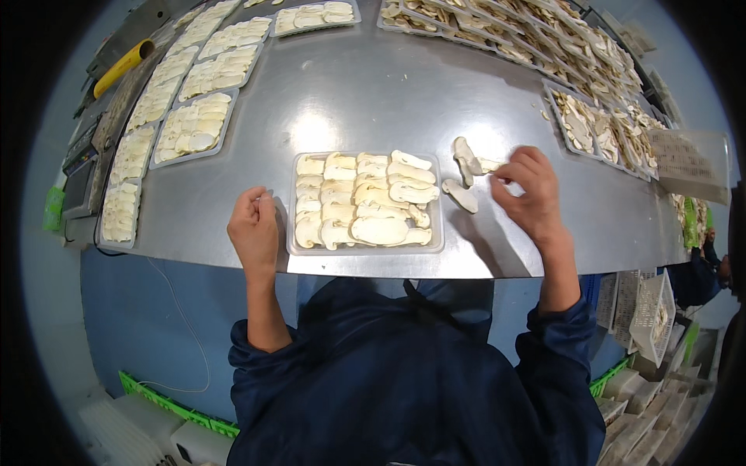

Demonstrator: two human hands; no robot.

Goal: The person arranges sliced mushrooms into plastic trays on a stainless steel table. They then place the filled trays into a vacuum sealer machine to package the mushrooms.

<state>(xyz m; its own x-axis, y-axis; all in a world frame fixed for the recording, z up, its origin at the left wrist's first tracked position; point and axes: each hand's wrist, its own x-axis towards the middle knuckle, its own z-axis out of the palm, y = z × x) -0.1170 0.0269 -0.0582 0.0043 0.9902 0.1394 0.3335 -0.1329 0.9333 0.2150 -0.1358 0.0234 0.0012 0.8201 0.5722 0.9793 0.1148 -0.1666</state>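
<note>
In front of me on a steel table lies a clear plastic tray [366, 251] with pale mushroom slices [380, 230] in overlapping columns. My left hand [253, 223] is just left of the tray, fingers curled and nothing visible in them. To the tray's right, several loose mushroom slices [465, 152] lie on the table, one of them [460, 196] close to the tray's edge. Slightly blurred, my right hand [531, 195] hovers over this spot with thumb and fingertips bent together. Its fingertips meet the end of a slice [487, 166]; whether they grip it cannot be made out.
Filled trays of neatly laid slices [194, 129] line the table's left side. Trays heaped with loose slices [577, 125] stand at the far right, beside a clear bin [689, 163]. A scale [80, 183] sits at the left. Another person [699, 274] is at the right edge, near white crates [653, 317].
</note>
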